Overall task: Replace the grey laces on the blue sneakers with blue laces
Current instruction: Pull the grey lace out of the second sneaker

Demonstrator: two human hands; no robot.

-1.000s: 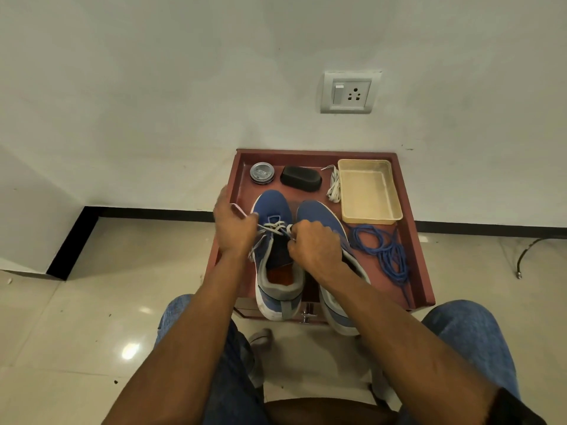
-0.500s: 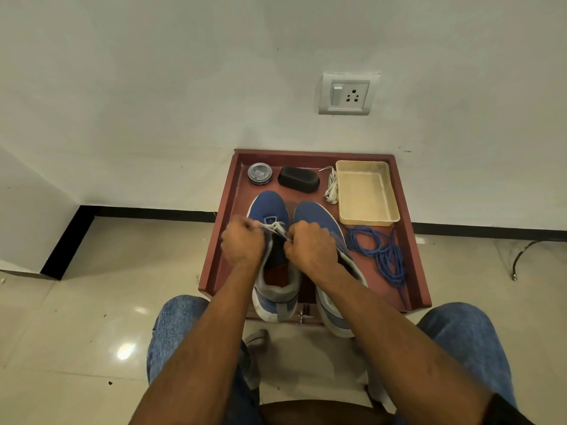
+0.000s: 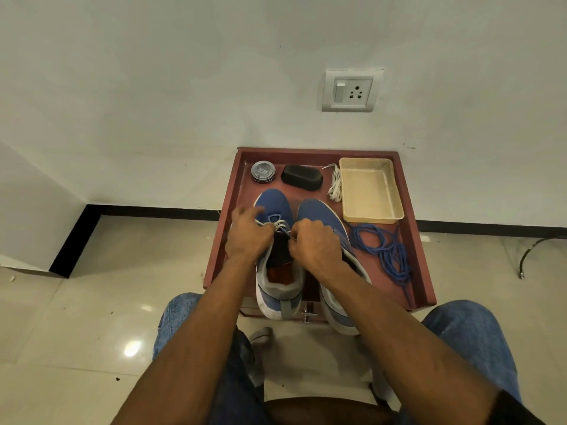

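Two blue sneakers stand side by side on a red-brown table (image 3: 422, 240), toes toward the wall. The left sneaker (image 3: 274, 204) still carries a grey lace (image 3: 277, 224) through its front eyelets. My left hand (image 3: 247, 236) pinches that lace at the sneaker's left side. My right hand (image 3: 316, 245) pinches the lace at the right side, over the tongue. The right sneaker (image 3: 319, 214) shows no lace and is partly hidden by my right wrist. A tangle of blue laces (image 3: 385, 251) lies to the right of the shoes.
At the back of the table sit a round tin (image 3: 263, 171), a black brush (image 3: 302, 177), a bundled grey lace (image 3: 335, 185) and a beige tray (image 3: 371, 191). A wall with a socket (image 3: 351, 91) rises behind. My knees flank the table's front edge.
My left hand came in from the shoe's left side to the lace, then shifted slightly outward. Less grey lace shows across the eyelets. My right hand stayed at the tongue.
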